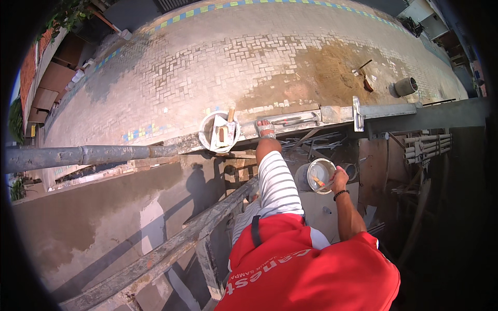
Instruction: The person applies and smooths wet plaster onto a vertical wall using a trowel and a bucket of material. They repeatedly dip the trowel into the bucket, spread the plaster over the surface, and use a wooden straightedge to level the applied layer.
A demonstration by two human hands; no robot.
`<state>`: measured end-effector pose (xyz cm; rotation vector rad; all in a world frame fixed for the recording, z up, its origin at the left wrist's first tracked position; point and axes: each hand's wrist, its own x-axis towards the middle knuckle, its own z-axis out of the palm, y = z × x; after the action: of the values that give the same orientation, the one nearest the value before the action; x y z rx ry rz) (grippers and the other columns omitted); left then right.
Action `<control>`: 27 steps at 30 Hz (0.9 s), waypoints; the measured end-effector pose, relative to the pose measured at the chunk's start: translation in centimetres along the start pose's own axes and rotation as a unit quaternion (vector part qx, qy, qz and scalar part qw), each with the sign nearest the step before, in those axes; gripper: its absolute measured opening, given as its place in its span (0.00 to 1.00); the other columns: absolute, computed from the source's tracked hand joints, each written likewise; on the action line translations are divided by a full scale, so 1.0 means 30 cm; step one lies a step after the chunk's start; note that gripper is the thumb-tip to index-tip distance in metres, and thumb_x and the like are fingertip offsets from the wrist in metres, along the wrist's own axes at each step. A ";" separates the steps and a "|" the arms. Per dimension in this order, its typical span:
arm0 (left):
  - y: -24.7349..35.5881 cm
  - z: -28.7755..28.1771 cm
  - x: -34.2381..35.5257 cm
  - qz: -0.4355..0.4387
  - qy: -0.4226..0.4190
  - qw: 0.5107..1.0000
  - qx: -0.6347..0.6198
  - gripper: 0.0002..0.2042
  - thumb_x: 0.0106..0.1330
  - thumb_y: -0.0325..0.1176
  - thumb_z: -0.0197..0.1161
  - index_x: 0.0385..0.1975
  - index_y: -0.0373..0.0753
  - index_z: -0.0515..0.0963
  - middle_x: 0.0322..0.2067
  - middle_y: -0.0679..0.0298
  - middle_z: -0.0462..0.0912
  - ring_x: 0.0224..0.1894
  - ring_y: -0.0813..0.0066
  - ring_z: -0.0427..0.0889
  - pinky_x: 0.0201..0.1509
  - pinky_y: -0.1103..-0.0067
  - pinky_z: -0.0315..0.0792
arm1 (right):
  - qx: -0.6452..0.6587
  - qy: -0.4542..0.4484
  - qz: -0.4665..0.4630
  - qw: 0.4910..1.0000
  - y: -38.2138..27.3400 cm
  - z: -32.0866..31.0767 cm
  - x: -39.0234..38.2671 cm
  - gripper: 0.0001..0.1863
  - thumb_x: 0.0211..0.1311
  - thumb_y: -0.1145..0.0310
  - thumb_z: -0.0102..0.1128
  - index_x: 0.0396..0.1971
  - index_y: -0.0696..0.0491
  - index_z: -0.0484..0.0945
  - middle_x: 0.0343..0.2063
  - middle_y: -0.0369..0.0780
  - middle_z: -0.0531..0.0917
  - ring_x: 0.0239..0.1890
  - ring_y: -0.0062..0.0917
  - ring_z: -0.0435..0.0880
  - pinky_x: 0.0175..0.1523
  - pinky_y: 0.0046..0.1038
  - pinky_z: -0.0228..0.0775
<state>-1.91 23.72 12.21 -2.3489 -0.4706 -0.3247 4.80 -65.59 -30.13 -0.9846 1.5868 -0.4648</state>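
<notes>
My right hand (340, 179) is closed at the rim of a small whitish bucket (318, 165), which hangs beside my raised leg. Inside that bucket lies a tool with an orange and pale handle (318, 181), perhaps a brush, its end close to my fingers. Whether my fingers also touch this tool, I cannot tell. My left hand is out of view. Ahead of me, a white bucket (203, 136) stands on the ledge, holding a pale board-like tool (222, 136) and a wooden handle (231, 115).
My sandalled foot (265, 128) rests on the narrow ledge (337, 113), beside long metal tools (295, 121) and a flat steel trowel (358, 114). A wooden ladder (171, 243) slants at lower left. A metal pipe (93, 154) crosses at left. Sand (337, 72) and a dark bucket (406, 86) lie beyond.
</notes>
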 end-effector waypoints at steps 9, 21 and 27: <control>0.447 -0.126 0.316 -0.068 -0.065 0.995 -0.036 0.21 0.75 0.50 0.46 0.55 0.42 0.75 0.44 0.58 0.81 0.45 0.65 0.79 0.50 0.70 0.73 | 0.013 0.087 -0.010 0.996 -0.225 0.140 0.430 0.18 0.59 0.79 0.45 0.48 0.57 0.76 0.18 0.36 0.73 0.14 0.23 0.70 0.19 0.28 0.62; 0.793 -0.141 0.521 -0.141 -0.139 0.979 -0.044 0.23 0.75 0.50 0.45 0.54 0.39 0.74 0.46 0.58 0.79 0.47 0.65 0.77 0.53 0.70 0.70 | 0.022 0.158 0.025 0.987 -0.498 0.395 0.941 0.15 0.64 0.77 0.48 0.48 0.56 0.79 0.24 0.37 0.74 0.22 0.23 0.73 0.28 0.28 0.69; 0.833 -0.107 0.560 -0.178 -0.149 0.972 -0.042 0.23 0.75 0.51 0.44 0.54 0.37 0.74 0.47 0.58 0.79 0.49 0.65 0.76 0.54 0.70 0.69 | 0.039 0.200 -0.033 0.978 -0.507 0.441 1.138 0.18 0.62 0.77 0.47 0.50 0.54 0.78 0.28 0.41 0.80 0.21 0.26 0.75 0.27 0.30 0.71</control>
<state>23.41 8.51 5.57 -2.3985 -1.0485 -0.1554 22.63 -98.56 -43.03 -0.9236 1.8805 -0.8051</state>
